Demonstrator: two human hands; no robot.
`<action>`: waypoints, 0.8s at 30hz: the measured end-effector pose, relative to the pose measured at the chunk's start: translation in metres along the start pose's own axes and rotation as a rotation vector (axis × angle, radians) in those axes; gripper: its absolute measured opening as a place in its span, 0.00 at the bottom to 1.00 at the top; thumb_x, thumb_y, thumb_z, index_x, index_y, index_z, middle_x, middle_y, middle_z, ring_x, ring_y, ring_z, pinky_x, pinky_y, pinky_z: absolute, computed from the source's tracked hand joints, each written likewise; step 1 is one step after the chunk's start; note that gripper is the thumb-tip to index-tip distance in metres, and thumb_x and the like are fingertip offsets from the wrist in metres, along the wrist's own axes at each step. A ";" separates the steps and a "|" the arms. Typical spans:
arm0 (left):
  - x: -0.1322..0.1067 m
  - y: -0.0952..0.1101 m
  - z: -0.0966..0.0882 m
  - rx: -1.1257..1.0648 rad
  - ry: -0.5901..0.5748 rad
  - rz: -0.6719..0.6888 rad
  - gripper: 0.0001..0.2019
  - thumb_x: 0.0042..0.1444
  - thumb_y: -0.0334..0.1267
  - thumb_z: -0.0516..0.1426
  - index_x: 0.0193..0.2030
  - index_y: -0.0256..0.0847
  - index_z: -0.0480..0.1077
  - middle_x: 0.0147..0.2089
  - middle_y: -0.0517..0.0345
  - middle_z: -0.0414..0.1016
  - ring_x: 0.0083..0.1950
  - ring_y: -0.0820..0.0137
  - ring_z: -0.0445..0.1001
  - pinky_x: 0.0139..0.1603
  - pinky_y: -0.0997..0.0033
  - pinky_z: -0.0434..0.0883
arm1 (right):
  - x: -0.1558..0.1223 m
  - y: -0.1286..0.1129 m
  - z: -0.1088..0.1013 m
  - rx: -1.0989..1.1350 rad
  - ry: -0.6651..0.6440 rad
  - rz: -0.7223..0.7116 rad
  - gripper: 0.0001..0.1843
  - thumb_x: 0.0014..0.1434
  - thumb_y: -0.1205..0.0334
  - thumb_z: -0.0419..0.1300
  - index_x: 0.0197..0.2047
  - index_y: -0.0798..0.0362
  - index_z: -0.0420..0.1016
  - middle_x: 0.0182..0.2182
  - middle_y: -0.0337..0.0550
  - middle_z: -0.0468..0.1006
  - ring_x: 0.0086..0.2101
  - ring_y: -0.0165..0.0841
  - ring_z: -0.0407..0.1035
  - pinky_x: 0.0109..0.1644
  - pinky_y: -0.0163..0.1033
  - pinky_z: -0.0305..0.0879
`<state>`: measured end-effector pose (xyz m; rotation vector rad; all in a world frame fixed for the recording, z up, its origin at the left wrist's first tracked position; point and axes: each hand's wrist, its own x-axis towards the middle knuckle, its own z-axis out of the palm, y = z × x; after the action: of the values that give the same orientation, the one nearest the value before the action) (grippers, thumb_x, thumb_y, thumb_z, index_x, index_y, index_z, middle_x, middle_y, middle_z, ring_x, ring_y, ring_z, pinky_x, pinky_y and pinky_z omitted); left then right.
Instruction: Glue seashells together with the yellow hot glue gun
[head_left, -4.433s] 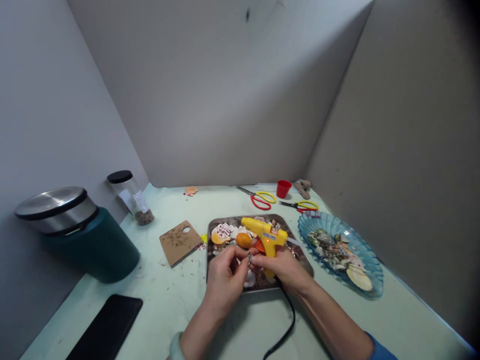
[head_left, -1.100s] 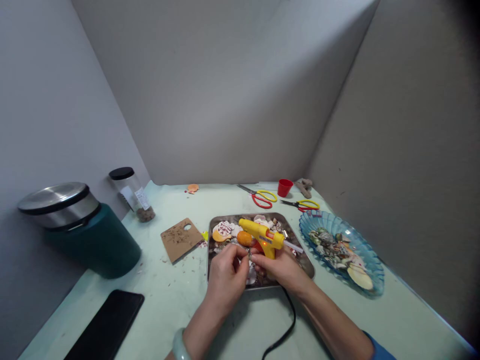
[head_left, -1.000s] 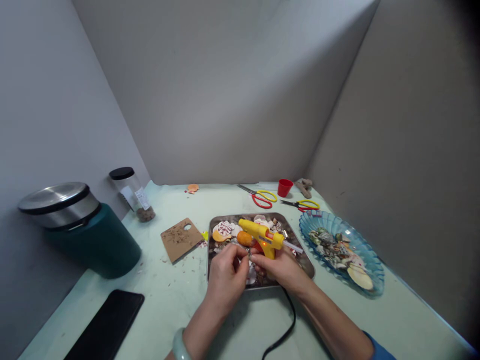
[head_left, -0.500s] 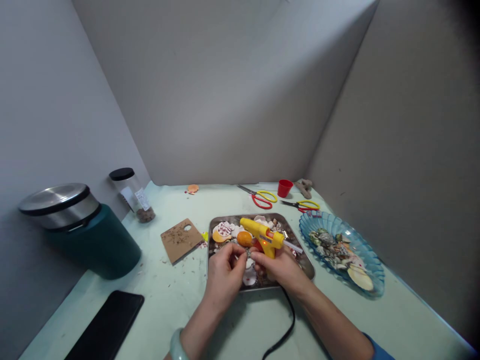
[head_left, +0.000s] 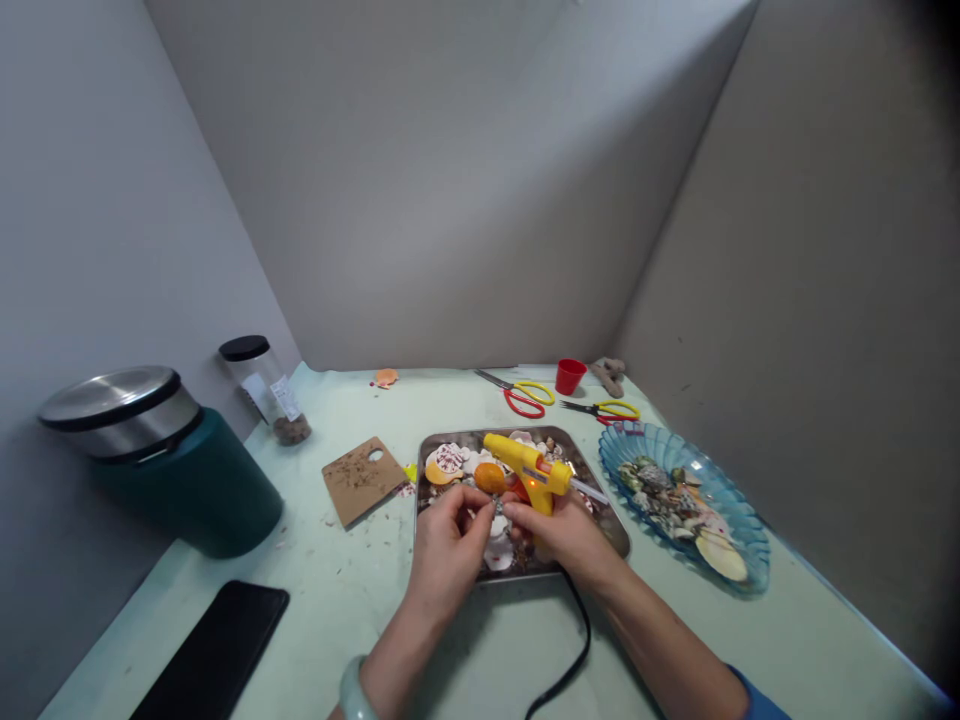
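A yellow hot glue gun (head_left: 527, 466) with a clear glue stick (head_left: 590, 490) in its back is gripped in my right hand (head_left: 566, 535), its nozzle pointing up and left. An orange light glows on its side. My left hand (head_left: 450, 535) is closed in a pinch on a small greyish piece (head_left: 498, 508), too small to name. My right thumb and fingertip are right beside that piece. Both hands are above a metal tray (head_left: 517, 578) of shells and bits. An orange rounded shell (head_left: 490, 477) shows just beyond my fingers.
Left are a brown board (head_left: 360, 482), a phone (head_left: 214, 650), a teal bottle (head_left: 187, 490) and a jar (head_left: 266, 390). Scissors (head_left: 517, 390), more scissors (head_left: 600, 409) and a red cup (head_left: 570, 376) lie behind. A blue dish (head_left: 739, 505) of shells stands right; the black cord (head_left: 574, 665) runs toward me.
The glue gun has shifted very slightly right in my right hand. My left hand still pinches the small piece; the other things stay where they were.
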<state>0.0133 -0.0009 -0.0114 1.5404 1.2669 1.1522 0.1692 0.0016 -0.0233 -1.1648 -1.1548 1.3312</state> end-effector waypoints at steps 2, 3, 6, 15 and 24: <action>0.000 -0.001 0.000 -0.013 -0.001 -0.015 0.09 0.53 0.41 0.58 0.29 0.38 0.71 0.23 0.62 0.68 0.23 0.76 0.61 0.23 0.78 0.59 | 0.000 0.001 -0.001 -0.012 -0.004 -0.006 0.12 0.50 0.55 0.66 0.34 0.53 0.73 0.23 0.35 0.73 0.21 0.28 0.66 0.25 0.33 0.62; 0.001 -0.001 0.000 -0.022 -0.003 -0.023 0.09 0.53 0.41 0.58 0.29 0.38 0.71 0.23 0.62 0.68 0.22 0.76 0.61 0.22 0.78 0.58 | 0.001 0.002 -0.001 -0.020 -0.004 -0.003 0.12 0.50 0.55 0.66 0.34 0.53 0.73 0.22 0.34 0.73 0.21 0.28 0.66 0.25 0.33 0.62; 0.001 -0.002 0.000 -0.046 -0.007 -0.042 0.08 0.53 0.41 0.58 0.29 0.38 0.71 0.23 0.62 0.67 0.22 0.76 0.61 0.22 0.79 0.58 | 0.001 0.004 -0.002 -0.040 0.001 0.010 0.13 0.51 0.54 0.65 0.35 0.53 0.73 0.20 0.34 0.72 0.20 0.28 0.66 0.24 0.33 0.62; 0.001 -0.002 0.001 -0.057 -0.010 -0.054 0.08 0.53 0.41 0.58 0.29 0.38 0.71 0.22 0.63 0.67 0.22 0.76 0.61 0.22 0.79 0.58 | -0.001 -0.001 0.000 0.027 -0.006 0.040 0.16 0.47 0.54 0.67 0.36 0.54 0.72 0.23 0.35 0.72 0.20 0.27 0.65 0.24 0.33 0.62; -0.001 0.001 0.000 0.046 -0.014 0.023 0.07 0.52 0.38 0.57 0.28 0.38 0.71 0.23 0.61 0.70 0.23 0.74 0.63 0.24 0.77 0.60 | 0.001 0.002 -0.001 -0.044 0.003 0.011 0.09 0.47 0.59 0.66 0.32 0.54 0.73 0.21 0.34 0.71 0.20 0.27 0.64 0.24 0.33 0.61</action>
<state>0.0138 -0.0018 -0.0101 1.5975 1.2774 1.1326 0.1699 0.0025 -0.0256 -1.2057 -1.1821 1.3180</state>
